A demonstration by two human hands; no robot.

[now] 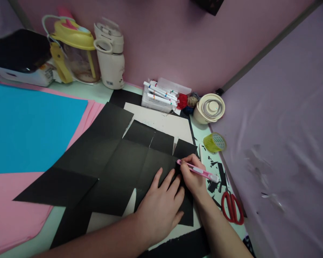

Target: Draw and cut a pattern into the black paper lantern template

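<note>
A black sheet of card [118,154], creased into panels with slits along its edges, lies over a pale board [161,120]. My left hand [161,208] rests flat on the card, fingers spread. Just to its right, my right hand [193,175] is closed round a slim pink craft knife [201,172]. The knife's front end touches or nearly touches the card near its right side; its blade is too small to make out. Red-handled scissors [232,208] lie to the right of my right forearm, among black paper scraps [219,172].
Blue paper [32,129] and pink sheets [13,200] lie at left. Along the wall stand a yellow-lidded jug [75,50], a white bottle [110,61], a box of markers [158,96] and a cream pot [209,108]. A roll of tape [214,142] sits at right.
</note>
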